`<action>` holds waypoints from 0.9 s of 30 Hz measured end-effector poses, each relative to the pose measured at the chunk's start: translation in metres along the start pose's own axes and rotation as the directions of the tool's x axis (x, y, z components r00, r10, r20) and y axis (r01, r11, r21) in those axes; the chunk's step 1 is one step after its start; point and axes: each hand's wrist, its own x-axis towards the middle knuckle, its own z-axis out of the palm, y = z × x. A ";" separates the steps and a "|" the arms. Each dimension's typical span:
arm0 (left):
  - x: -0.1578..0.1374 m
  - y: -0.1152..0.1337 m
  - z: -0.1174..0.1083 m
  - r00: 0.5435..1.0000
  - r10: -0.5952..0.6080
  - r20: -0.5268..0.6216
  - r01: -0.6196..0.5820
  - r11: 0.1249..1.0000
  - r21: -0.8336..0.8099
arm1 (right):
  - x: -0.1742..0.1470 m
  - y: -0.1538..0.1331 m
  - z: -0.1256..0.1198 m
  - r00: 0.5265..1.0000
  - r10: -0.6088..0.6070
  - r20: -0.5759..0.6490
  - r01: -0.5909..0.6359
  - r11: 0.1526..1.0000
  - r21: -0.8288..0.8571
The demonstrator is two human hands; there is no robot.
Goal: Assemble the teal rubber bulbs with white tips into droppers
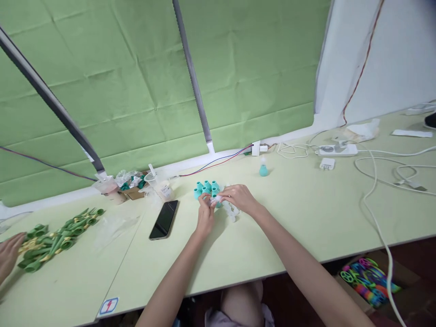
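My left hand (205, 212) and my right hand (241, 199) meet over the table, both with fingers pinched. Between their fingertips is a small clear-and-white plastic piece (215, 199); whether it is one part or two, I cannot make out. Just behind my left hand stand several teal bulb-shaped pieces (206, 186) with narrow open necks. Loose translucent white plastic pieces (233, 214) lie under and beside my right hand. Farther back, a single teal bulb (263, 170) stands upright with a whitish top on it.
A black phone (164, 220) lies left of my hands. Behind it are lidded cups (160, 186) and a small carton (134, 193). At far left, another person's hand (10, 254) is beside green flower-like pieces (61, 236). A power strip (337, 150) and white cables lie right.
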 end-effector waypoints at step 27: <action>0.008 0.002 -0.019 0.952 0.008 0.306 -0.057 0.987 0.153 | 0.000 -0.004 0.010 0.999 0.005 0.050 -0.003 0.999 -0.047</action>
